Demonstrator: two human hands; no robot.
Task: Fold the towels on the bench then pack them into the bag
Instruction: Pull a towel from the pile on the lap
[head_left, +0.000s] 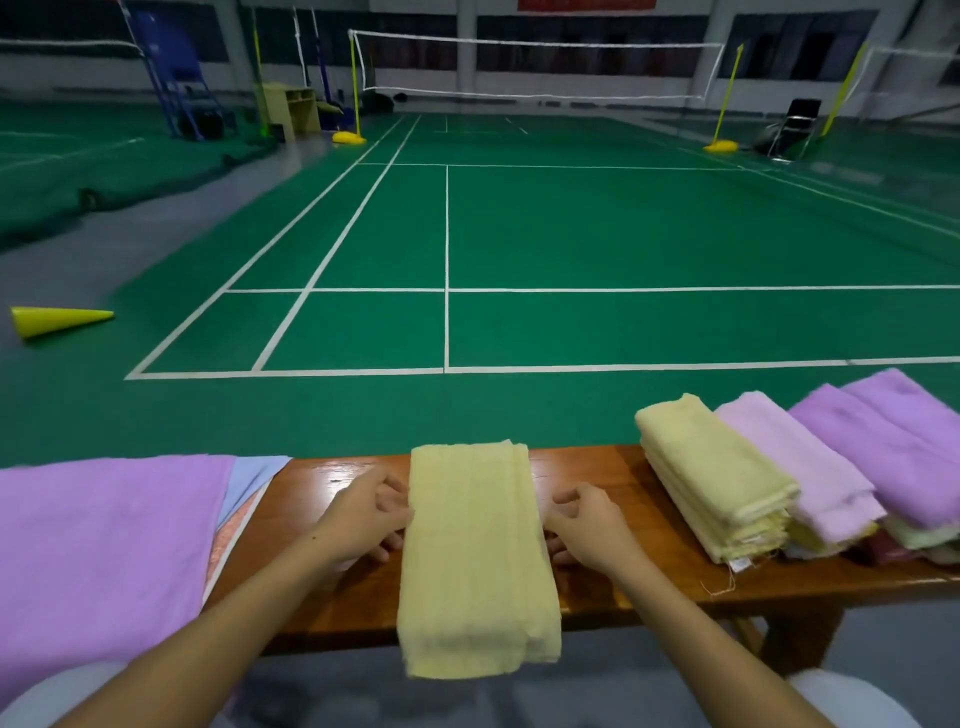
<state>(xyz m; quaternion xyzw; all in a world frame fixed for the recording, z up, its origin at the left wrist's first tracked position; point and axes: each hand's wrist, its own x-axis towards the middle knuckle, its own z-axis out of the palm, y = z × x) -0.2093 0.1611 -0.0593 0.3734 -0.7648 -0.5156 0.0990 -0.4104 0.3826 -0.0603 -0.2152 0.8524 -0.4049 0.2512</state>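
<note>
A folded pale yellow towel (475, 558) lies across the wooden bench (639, 571), its near end hanging over the front edge. My left hand (363, 519) holds its left edge with curled fingers. My right hand (584, 527) holds its right edge the same way. To the right sits a row of folded towels: a yellow stack (711, 473), a pink one (800, 462) and purple ones (883, 431). A spread purple towel (104, 545) covers the bench's left end over other cloths. No bag is in view.
Beyond the bench stretches a green badminton court (571, 223) with white lines and a net (535, 67). A yellow cone (57, 319) lies on the grey floor at the left. Chairs and posts stand far back.
</note>
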